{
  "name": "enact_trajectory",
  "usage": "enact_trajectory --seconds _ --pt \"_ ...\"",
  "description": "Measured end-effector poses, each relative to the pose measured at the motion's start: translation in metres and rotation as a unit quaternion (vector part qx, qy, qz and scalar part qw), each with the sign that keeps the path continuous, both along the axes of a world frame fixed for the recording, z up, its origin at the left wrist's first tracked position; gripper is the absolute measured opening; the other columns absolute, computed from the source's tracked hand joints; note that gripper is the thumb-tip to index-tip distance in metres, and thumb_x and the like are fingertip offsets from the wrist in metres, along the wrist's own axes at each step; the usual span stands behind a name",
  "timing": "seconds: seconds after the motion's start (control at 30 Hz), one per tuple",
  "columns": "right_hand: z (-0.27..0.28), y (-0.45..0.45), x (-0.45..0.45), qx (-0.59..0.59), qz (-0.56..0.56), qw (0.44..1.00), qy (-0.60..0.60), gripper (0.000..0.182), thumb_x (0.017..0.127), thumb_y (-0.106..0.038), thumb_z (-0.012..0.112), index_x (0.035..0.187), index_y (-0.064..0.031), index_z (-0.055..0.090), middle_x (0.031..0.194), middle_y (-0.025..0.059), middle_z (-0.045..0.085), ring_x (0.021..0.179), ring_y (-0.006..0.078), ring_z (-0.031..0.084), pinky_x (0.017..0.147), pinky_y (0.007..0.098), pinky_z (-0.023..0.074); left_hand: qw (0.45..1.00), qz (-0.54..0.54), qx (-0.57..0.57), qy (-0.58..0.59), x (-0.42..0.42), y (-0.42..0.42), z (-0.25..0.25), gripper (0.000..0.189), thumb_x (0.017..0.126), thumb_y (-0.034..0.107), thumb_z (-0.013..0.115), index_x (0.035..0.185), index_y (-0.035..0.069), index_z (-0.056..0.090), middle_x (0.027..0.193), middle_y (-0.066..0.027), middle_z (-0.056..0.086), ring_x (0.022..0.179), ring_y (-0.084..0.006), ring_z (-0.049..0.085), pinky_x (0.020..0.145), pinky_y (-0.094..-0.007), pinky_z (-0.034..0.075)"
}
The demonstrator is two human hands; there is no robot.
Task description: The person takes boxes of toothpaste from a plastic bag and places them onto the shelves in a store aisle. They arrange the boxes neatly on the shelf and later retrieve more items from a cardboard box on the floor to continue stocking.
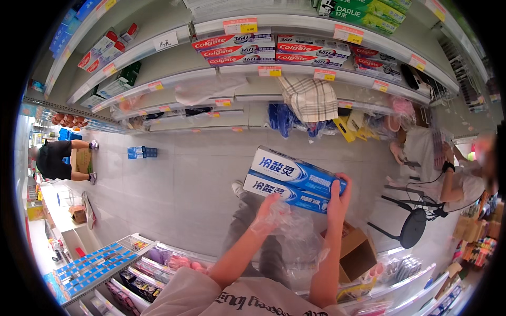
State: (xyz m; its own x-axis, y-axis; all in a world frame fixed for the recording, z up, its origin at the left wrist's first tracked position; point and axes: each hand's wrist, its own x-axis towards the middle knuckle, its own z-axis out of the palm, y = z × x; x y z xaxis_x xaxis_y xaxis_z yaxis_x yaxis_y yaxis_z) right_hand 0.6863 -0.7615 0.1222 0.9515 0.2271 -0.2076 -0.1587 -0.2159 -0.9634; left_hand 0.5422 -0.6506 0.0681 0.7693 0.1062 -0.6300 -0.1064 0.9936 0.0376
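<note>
A pack of blue-and-white toothpaste boxes (290, 179) is held tilted above the floor, its two front boxes stacked one above the other. My right hand (338, 197) grips the right end, with the thumb over the front. Along the lower edge, my left hand (269, 211) holds the pack, its thumb against the lower box. Crumpled clear plastic film (298, 227) hangs from around my left hand and between my forearms. The hands hide the fingers behind the boxes.
Shelves ahead carry Colgate toothpaste boxes (241, 50) and a plaid cloth (310, 98). Blue boxes (142, 152) lie on the tiled floor (189, 185). An open cardboard box (355, 252) is at my right, near a black stool (413, 228) and a person (460, 181). Another person (55, 160) bends at far left.
</note>
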Motion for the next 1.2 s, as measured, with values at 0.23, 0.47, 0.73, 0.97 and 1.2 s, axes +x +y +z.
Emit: enact_trajectory --seconds 0.23,0.47,0.73,0.97,1.2 --pt "-0.003 0.01 0.006 0.006 0.012 1.0 0.013 0.022 0.092 -0.024 0.046 0.108 -0.0084 0.048 0.099 0.006 0.051 0.091 0.0144 0.047 0.085 0.026 0.0377 1.0 0.005 0.027 0.003 0.001 0.005 -0.004 0.027 0.083 0.033 0.056 0.095 0.008 0.057 0.07 -0.0071 0.061 0.062 -0.0197 0.061 0.054 -0.0321 0.049" --pt "0.013 0.019 0.014 0.023 0.043 0.998 0.033 0.024 0.095 -0.026 0.039 0.109 -0.0082 0.048 0.101 0.0059 0.051 0.092 0.0141 0.047 0.085 0.0253 0.0366 0.998 0.024 0.044 0.046 0.006 0.009 -0.007 0.036 0.08 0.04 0.058 0.103 0.013 0.054 0.092 -0.0058 0.059 0.078 -0.0229 0.056 0.064 -0.0386 0.047" --pt "0.011 0.029 0.015 0.035 0.045 0.998 0.03 0.026 0.095 -0.028 0.038 0.108 -0.0074 0.048 0.101 0.0058 0.051 0.093 0.014 0.047 0.086 0.0255 0.0364 0.997 0.031 0.05 0.046 0.006 0.021 0.009 0.039 0.078 0.039 0.057 0.105 0.011 0.052 0.094 -0.0079 0.058 0.077 -0.0257 0.055 0.067 -0.0408 0.046" --pt "0.007 0.034 0.013 0.033 0.053 0.998 0.001 0.026 0.095 -0.028 0.039 0.106 -0.0071 0.051 0.099 0.0054 0.052 0.092 0.0134 0.047 0.085 0.0254 0.0367 0.982 0.069 0.095 0.147 0.006 0.017 0.023 0.025 0.083 0.035 0.057 0.095 0.014 0.052 0.075 -0.0051 0.056 0.065 -0.0213 0.055 0.061 -0.0378 0.047" --pt "0.023 0.042 0.012 0.03 0.052 0.998 -0.006 0.027 0.095 -0.029 0.039 0.104 -0.0081 0.053 0.096 0.0042 0.053 0.088 0.0117 0.048 0.082 0.024 0.0377 0.979 0.019 0.196 0.06 -0.004 0.02 0.025 0.037 0.086 0.039 0.051 0.111 0.013 0.049 0.098 -0.0066 0.056 0.081 -0.0223 0.054 0.069 -0.0364 0.045"
